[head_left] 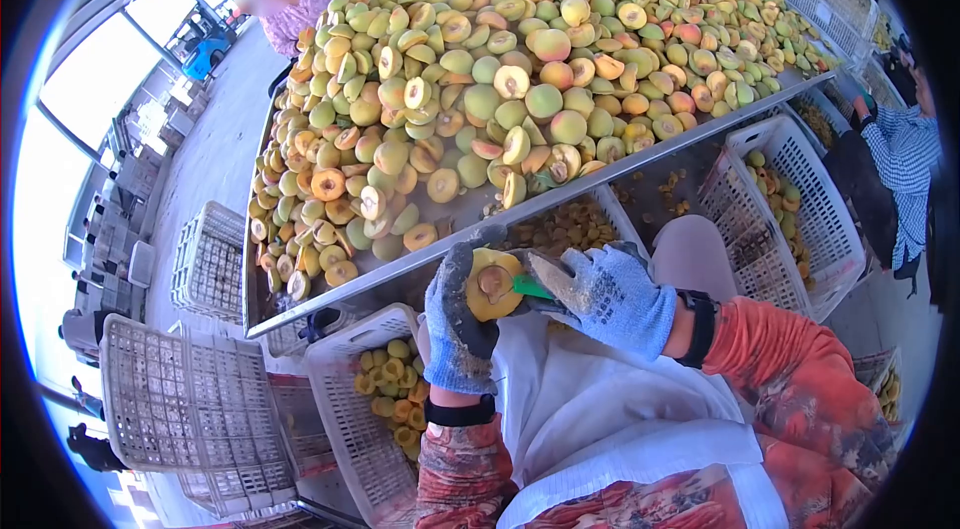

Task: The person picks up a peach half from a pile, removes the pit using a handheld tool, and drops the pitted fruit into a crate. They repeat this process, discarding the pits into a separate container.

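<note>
My left hand (460,314), in a blue knit glove with dark grey coating, is closed around a yellow peach half (493,284). Its cut face is turned up and a brown pit sits in the middle. My right hand (610,294), gloved alike, grips a small green tool (532,286) whose end meets the cut face beside the pit. The tool's far end is hidden, so its exact kind does not show. Just beyond both hands, a large heap of halved peaches (480,109) lies on a metal-edged table (560,191).
A white crate (340,409) of peach halves stands at my lower left, another crate (800,189) at the right. Under the table edge is a container of pits (565,229). Stacked crates (180,389) stand at left. Co-workers (300,9) are around the table.
</note>
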Motion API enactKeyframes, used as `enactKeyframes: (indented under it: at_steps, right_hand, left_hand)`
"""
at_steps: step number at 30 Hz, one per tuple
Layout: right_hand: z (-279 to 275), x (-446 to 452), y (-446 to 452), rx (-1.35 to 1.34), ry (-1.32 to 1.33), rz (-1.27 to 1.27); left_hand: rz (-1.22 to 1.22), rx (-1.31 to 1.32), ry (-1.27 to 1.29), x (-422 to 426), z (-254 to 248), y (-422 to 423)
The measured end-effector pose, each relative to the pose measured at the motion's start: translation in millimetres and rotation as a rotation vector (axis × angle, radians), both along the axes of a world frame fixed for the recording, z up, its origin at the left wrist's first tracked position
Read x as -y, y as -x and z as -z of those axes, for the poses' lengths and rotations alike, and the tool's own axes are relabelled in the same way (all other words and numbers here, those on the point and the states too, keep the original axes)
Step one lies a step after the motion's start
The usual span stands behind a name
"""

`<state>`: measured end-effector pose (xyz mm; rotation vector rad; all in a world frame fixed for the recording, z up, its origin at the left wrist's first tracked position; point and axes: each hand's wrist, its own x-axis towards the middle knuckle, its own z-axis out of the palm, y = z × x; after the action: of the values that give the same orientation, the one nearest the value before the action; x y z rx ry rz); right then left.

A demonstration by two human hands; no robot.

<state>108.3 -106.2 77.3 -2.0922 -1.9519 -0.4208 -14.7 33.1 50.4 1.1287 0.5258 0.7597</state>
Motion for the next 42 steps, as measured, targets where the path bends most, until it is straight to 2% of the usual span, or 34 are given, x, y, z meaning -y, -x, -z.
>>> enactKeyframes:
  at_steps: [3, 6, 9, 11, 12, 14, 15, 17, 18, 19, 20, 21, 22, 24, 25, 27, 28, 29, 30, 31, 32, 34, 35, 36, 37, 38, 39, 40, 41, 42]
  right_hand:
    - [0.1, -0.9, 2.5, -0.019, -0.063, -0.002]
    - [1.5, 0.3, 3.9, 0.044, 0.015, -0.003]
    - [-2.8, 4.4, 2.7, 0.062, 0.084, -0.088]
    - [-4.7, 6.6, 2.5, -0.206, 0.089, -0.15]
    - [-3.3, 7.8, 2.5, -0.205, 0.086, -0.156]
    - [1.2, 11.9, 3.6, -0.296, 0.108, -0.204]
    - [2.1, 10.4, 2.7, -0.33, 0.012, -0.276]
    - [-1.4, 5.3, 7.5, -0.783, 0.158, -0.141]
    - [-15.6, 0.4, 6.6, -0.866, 0.179, -0.21]
    - [-18.1, -2.1, 3.1, -1.025, 0.261, -0.159]
    - [-10.7, -7.6, -3.6, -1.095, 0.342, -0.113]
    - [-9.4, -13.9, -3.5, -1.096, 0.35, -0.11]
    - [-3.5, -17.5, -5.9, -0.94, 0.247, -0.275]
    - [21.6, -20.5, -11.4, -1.485, 0.278, -0.138]
    - [30.6, -19.2, -5.5, -1.477, 0.279, -0.15]
    - [43.2, -17.3, 6.4, -1.841, 0.22, -0.073]
    - [39.2, -18.0, 5.4, -1.84, 0.223, -0.078]
    - [29.3, -16.3, 2.9, -1.928, 0.313, -0.075]
    - [17.1, -14.2, 1.0, -2.018, 0.405, -0.07]
    - [-4.6, -17.8, 3.5, -2.053, 0.494, -0.059]
    - [11.8, -20.1, 0.7, -2.053, 0.484, -0.061]
    - [58.0, -30.1, -9.8, -1.307, 0.05, -0.085]
    - [31.0, -26.0, 5.5, -0.867, 0.002, 0.024]
    - [29.6, -25.5, 8.5, -0.864, -0.006, 0.031]
    - [31.0, -23.6, 10.5, -0.906, 0.005, -0.004]
    - [30.6, -20.9, 13.0, -0.95, 0.021, -0.037]
    - [23.7, -18.6, 12.8, -0.953, 0.02, -0.026]
    - [9.7, -16.9, 11.2, -1.124, 0.092, -0.049]
    - [2.9, -15.2, 9.4, -1.297, 0.163, -0.074]
    - [6.4, -13.1, 8.4, -1.302, 0.162, -0.062]
  left_hand:
    - [0.036, -0.044, 0.036, -4.1, -2.7, 3.9]
    - [0.106, 0.007, 0.18, 1.6, -19.8, 4.9]
    - [0.039, -0.068, 0.153, 17.5, -36.4, 6.0]
    - [-0.047, -0.043, 0.125, 20.5, -26.9, 3.6]
    - [-0.131, -0.011, 0.091, 20.7, -24.3, 2.2]
    - [-0.119, 0.027, 0.101, 24.1, -28.6, 2.8]
    - [-0.107, -0.012, 0.087, 26.3, -32.7, 1.7]
    - [-0.094, -0.08, 0.014, 23.2, -36.0, 3.8]
    - [-0.091, -0.115, -0.046, 19.0, -32.8, 2.9]
    - [-0.075, -0.111, -0.032, 11.1, -15.1, -3.5]
    - [-0.03, -0.186, 0.071, 4.6, -11.8, -6.8]
    - [-0.042, -0.109, 0.132, 1.0, 0.3, -10.2]
    - [-0.027, -0.018, 0.19, -3.2, 10.2, -15.1]
    - [-0.112, 0.258, 0.246, 10.7, 13.7, -20.7]
    - [-0.295, 0.008, -0.108, 13.1, 29.6, -27.9]
    - [-0.323, 0.042, -0.112, 20.2, 20.2, -18.4]
    - [-0.338, 0.074, -0.111, 21.7, 16.1, -15.7]
    - [-0.34, -0.105, -0.221, 13.8, 19.1, -17.0]
    - [-0.341, -0.109, -0.218, 9.3, 21.5, -18.5]
    - [-0.307, -0.243, -0.224, 4.8, 14.9, -19.2]
    - [-0.268, -0.371, -0.236, 1.8, 9.2, -21.6]
    - [-0.296, -0.302, -0.298, -4.8, 21.4, -31.6]
    - [-0.301, -0.268, -0.249, -4.0, 20.3, -33.3]
    - [-0.305, -0.236, -0.198, -3.1, 18.5, -34.5]
    - [-0.252, -0.243, -0.035, -1.0, 17.2, -36.9]
    - [-0.241, -0.245, -0.034, -1.4, 16.3, -36.2]
    - [-0.256, -0.342, -0.15, -4.0, 15.6, -34.6]
    - [-0.268, -0.439, -0.27, -6.4, 17.0, -34.6]
    - [-0.219, -0.315, -0.153, -7.6, 14.9, -34.7]
    - [-0.209, -0.32, -0.149, -8.0, 13.3, -33.8]
